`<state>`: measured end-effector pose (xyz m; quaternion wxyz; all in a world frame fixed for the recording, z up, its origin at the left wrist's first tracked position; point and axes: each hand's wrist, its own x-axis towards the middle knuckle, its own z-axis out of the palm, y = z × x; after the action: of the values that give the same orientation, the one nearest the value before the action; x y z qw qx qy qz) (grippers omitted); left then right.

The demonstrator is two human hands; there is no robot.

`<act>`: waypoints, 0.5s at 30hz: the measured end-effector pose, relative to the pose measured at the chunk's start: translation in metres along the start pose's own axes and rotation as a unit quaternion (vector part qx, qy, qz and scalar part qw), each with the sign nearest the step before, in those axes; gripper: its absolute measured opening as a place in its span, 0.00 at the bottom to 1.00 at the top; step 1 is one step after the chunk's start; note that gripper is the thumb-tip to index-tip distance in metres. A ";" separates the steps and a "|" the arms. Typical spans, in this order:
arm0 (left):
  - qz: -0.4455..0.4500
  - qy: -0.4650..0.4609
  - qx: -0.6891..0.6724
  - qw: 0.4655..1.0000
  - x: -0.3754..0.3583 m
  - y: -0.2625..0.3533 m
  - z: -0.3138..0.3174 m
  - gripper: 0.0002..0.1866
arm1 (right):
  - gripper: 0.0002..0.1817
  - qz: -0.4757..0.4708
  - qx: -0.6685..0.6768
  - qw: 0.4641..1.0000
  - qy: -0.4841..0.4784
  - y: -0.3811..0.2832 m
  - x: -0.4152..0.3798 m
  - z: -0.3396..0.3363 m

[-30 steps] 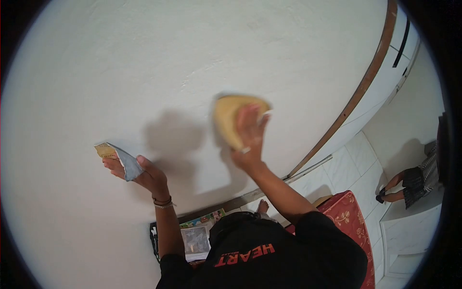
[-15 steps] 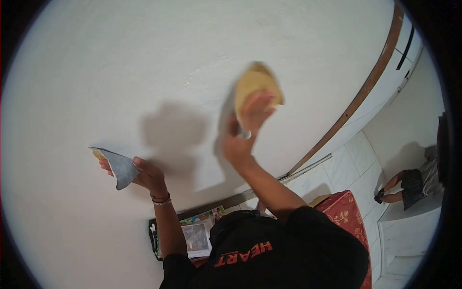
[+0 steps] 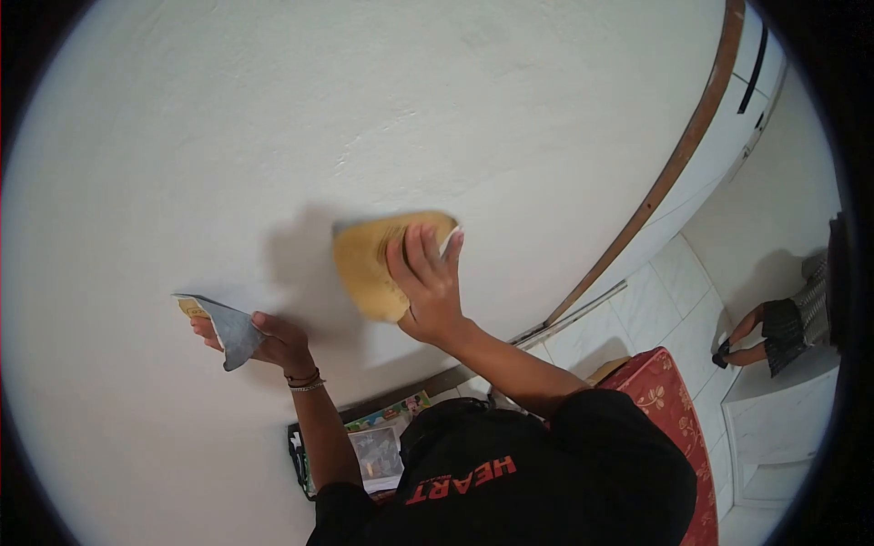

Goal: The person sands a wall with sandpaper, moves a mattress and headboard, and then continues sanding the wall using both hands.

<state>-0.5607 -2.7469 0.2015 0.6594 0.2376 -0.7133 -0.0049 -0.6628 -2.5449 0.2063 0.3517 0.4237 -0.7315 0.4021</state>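
Observation:
My right hand point(image 3: 435, 296) presses a sheet of sandpaper point(image 3: 366, 259) against the white wall point(image 3: 228, 118). Its tan, printed back faces me, and the fingers lie spread across it, with the thumb hidden. A sliver of pale edge shows by the fingertips. Off to the left, my left hand point(image 3: 284, 341) grips a folded, torn-edged piece of sandpaper point(image 3: 238, 335) between thumb and fingers. That piece shows mostly its grey gritty face, plus a bit of tan back near the fingertips. Rough raised marks run across the wall above my right hand.
A brown wooden strip point(image 3: 678, 164) edges the wall on the right. Below are a red floral-covered item point(image 3: 660, 400), papers in clear plastic point(image 3: 376, 455) and a tiled floor point(image 3: 669, 291). Another person point(image 3: 783, 323) is at the far right.
My right hand has swept down and left over the wall with its sandpaper, which now lies turned sideways. My left hand keeps its grip, appearing slightly lower.

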 end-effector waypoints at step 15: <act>-0.047 0.040 -0.079 0.995 0.041 0.008 -0.011 0.32 | 0.31 -0.040 -0.100 0.993 0.045 0.008 0.049 -0.014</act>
<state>-0.5536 -2.7508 0.2442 0.7030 0.2181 -0.6719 -0.0828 -0.6870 -2.5463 0.2525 0.4406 0.3965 -0.7342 0.3310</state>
